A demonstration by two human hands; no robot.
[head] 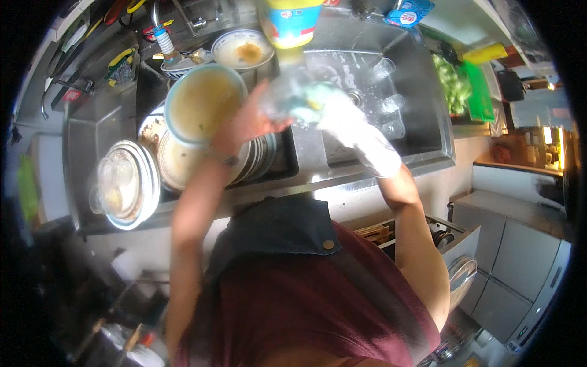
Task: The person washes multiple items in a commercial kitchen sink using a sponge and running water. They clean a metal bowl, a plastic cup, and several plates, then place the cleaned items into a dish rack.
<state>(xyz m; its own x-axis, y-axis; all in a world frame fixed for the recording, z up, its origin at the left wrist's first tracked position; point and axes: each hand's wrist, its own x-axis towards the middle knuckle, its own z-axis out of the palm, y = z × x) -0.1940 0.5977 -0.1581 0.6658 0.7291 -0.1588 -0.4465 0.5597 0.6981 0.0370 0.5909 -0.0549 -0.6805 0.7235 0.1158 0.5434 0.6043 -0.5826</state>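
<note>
Bare and blurred, my left hand (257, 114) grips a clear vessel (282, 94), likely a drinking glass, above the divider between two sink basins. My right hand (341, 114), in a white glove, holds a pale green scrubbing cloth or sponge (314, 98) against its mouth. Motion blur hides the fingertips. Under my left wrist, a blue-rimmed bowl (202, 105) of cloudy brownish liquid rests on stacked dirty plates (176, 160). Three small clear glasses, including one glass (393, 103), lie on the right basin's wet floor.
Stacked plates (146, 183) carry clear cups (112, 179) at far left. A stained bowl (243, 50) sits behind, near a faucet hose (163, 41). A yellow-and-blue tub (293, 23) stands at the back. Leafy greens (451, 87) lie right of the sink; below is an open drawer (458, 247).
</note>
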